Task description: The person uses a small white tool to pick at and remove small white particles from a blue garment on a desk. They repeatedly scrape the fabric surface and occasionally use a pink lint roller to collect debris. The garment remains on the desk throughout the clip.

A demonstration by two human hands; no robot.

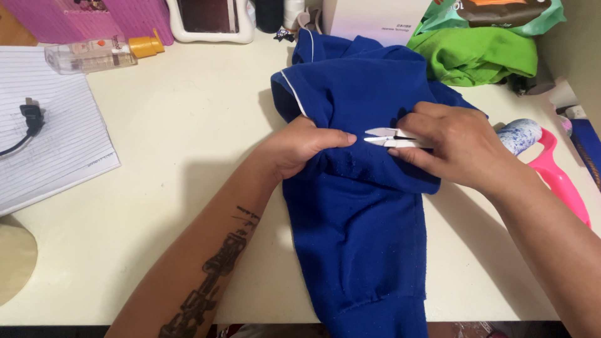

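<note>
Shirt, blue and knit, was spread down the middle of the table, its hem hung past the near edge. Soft and floppy stuff by the look of it, light, probably best pinched at a fold so it doesn't slide. A fold was pressed flat by the left hand, fingers closed on the cloth. Snips, small and white, were gripped in the right hand, blades pointed at the left fingertips. A notepad and a pink-handled lint roller were parked off to the sides.
</note>
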